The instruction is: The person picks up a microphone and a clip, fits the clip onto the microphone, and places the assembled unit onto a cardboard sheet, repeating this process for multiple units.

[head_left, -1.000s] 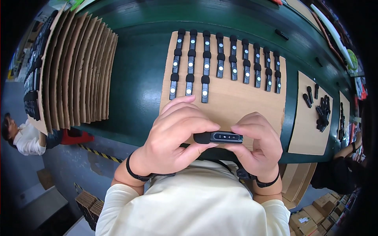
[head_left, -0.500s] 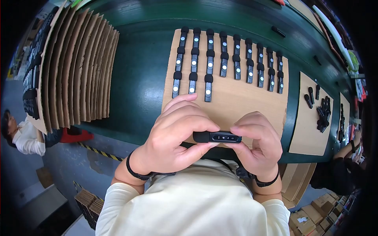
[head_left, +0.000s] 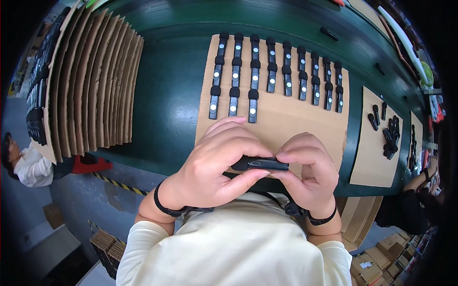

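Note:
Between both hands, level and above the near edge of the cardboard sheet, is a small black clip-type microphone (head_left: 267, 163) with a foam-like rounded left end. A small port shows on the side facing up. My left hand (head_left: 217, 159) pinches its left part between thumb and forefinger, with the other fingers curled. My right hand (head_left: 312, 164) grips the right end the same way. Beyond them, rows of similar microphones (head_left: 255, 78), each with a pale round spot, lie on the cardboard sheet (head_left: 296, 126).
Upright cardboard sheets (head_left: 102, 86) stand at the left of the green table (head_left: 164, 81). On the right, a second cardboard sheet (head_left: 372, 162) carries a loose heap of microphones (head_left: 391, 138). A few black pieces lie at the back right. Other people are at both sides.
The microphone has been rolled about its length: its side with a row of small marks faced up before, and the side with the port faces up now. Both hands stay nearly in place.

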The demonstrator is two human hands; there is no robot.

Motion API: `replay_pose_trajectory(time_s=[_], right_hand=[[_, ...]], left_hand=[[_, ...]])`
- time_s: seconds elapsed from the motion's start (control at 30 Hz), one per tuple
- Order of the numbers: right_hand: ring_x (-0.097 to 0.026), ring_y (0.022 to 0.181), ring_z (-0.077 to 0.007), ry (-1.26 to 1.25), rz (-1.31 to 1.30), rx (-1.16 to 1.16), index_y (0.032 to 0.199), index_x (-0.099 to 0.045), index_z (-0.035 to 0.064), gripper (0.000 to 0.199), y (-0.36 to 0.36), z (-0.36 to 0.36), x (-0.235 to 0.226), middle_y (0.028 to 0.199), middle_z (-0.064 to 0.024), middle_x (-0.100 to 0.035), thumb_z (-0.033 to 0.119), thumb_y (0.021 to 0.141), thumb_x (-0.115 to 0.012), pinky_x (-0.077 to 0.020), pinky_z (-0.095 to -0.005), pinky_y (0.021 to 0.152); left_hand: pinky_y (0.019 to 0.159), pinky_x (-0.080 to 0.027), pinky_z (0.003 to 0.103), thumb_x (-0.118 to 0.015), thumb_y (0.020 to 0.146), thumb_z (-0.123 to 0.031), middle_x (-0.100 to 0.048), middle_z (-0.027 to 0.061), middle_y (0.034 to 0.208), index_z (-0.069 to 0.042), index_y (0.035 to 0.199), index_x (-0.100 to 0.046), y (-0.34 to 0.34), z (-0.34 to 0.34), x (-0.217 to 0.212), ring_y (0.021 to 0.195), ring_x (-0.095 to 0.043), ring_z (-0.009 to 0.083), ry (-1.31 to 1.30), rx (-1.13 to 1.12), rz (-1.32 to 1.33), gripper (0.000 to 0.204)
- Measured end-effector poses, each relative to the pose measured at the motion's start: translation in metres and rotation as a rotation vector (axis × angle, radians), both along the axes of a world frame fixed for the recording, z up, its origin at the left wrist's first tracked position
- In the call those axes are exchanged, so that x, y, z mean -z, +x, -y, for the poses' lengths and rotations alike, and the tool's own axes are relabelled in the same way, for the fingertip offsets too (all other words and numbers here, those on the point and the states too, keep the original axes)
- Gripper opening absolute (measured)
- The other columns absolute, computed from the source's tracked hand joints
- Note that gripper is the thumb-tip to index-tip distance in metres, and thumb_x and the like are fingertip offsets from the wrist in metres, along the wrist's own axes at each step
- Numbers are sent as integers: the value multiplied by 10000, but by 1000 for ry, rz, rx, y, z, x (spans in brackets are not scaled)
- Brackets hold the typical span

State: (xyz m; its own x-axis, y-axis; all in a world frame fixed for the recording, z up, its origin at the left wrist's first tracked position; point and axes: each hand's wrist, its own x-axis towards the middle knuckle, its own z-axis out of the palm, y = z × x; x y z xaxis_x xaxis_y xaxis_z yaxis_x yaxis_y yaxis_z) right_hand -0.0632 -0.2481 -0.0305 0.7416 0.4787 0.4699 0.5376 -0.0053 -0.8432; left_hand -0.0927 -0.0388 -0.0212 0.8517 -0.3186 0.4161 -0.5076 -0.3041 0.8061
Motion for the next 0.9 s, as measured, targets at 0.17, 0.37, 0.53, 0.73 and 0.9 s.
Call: replay_pose_trajectory(time_s=[0.17, 0.37, 0.53, 0.73, 0.9], right_hand=[[-610, 795, -255, -35, -16, 1, 992, -641, 6, 323, -1, -3, -7, 919, -117, -640, -75, 700, -752, -500, -319, 684], [-614, 854, -253, -192, 82, 38, 972, -606, -7, 266, 3, -12, -5, 947, -156, -625, -27, 746, -746, -490, -317, 734], [-633, 894, -292, -383, 146, 159, 960, -597, 12, 271, 24, -10, 6, 987, -160, -640, -69, 730, -716, -514, -351, 766], [-623, 913, -315, -615, 351, 211, 937, -588, 22, 262, 39, -7, 25, 1013, -138, -627, -56, 714, -702, -520, -381, 774], [-613, 940, -319, -741, 316, 131, 929, -589, 27, 251, 32, -8, 28, 1057, -129, -604, -20, 711, -703, -520, -390, 784]], left_hand=[[1016, -392, 510, -754, 742, -92, -678, 92, 923, -20, 961, -651, 1, -1, 10, 870, -643, 249, 26, -3, 1, 253], [947, -440, 447, -747, 708, -24, -640, 94, 996, -47, 963, -631, 1, -14, 15, 950, -608, 285, 72, -94, 7, 281], [919, -462, 386, -729, 729, 4, -641, 119, 1024, -24, 976, -624, -1, -38, 28, 977, -608, 291, 30, -273, -74, 269], [922, -461, 359, -714, 758, 5, -628, 136, 1089, -8, 1003, -612, 4, -59, 42, 1033, -600, 283, -1, -366, -86, 265], [993, -412, 363, -679, 768, 15, -585, 153, 1187, -7, 1067, -591, 8, -66, 46, 1128, -553, 271, 15, -403, -165, 312]])
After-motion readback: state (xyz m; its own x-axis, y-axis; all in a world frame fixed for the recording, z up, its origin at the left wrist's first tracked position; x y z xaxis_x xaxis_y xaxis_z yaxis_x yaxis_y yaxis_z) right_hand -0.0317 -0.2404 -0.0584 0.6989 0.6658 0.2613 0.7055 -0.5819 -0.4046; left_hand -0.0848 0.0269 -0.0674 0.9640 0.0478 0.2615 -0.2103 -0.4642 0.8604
